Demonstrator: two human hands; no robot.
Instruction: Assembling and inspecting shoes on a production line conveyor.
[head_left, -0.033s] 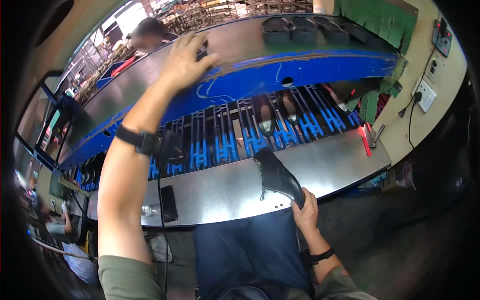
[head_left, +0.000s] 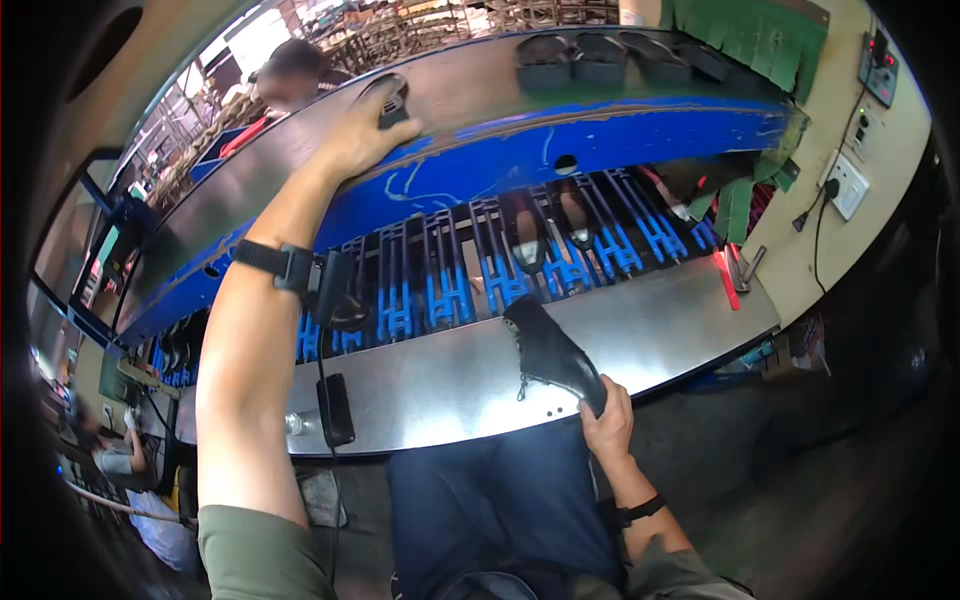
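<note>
A black ankle boot (head_left: 552, 355) with a side zip lies tilted over the metal ledge near my lap. My right hand (head_left: 608, 425) is closed around its toe end. My left hand (head_left: 362, 138) reaches up to the upper shelf, its fingers curled on a dark shoe sole (head_left: 396, 105) and the thumb apart on the near side. The hand hides part of this sole. More dark soles (head_left: 598, 62) stand in a row farther right on the shelf.
Below the blue shelf edge (head_left: 640, 132) runs a rack of blue bars (head_left: 445, 290) with shoes (head_left: 527, 240) among them. A black phone (head_left: 337, 410) and a hammer (head_left: 745, 268) lie on the metal ledge (head_left: 450, 390). Another person (head_left: 290, 75) is beyond the shelf. Sockets (head_left: 850, 188) sit on the right wall.
My left hand's fingers, stretched out before, have come down and curled onto the sole, which now shows more. My right hand and the boot stay almost in place.
</note>
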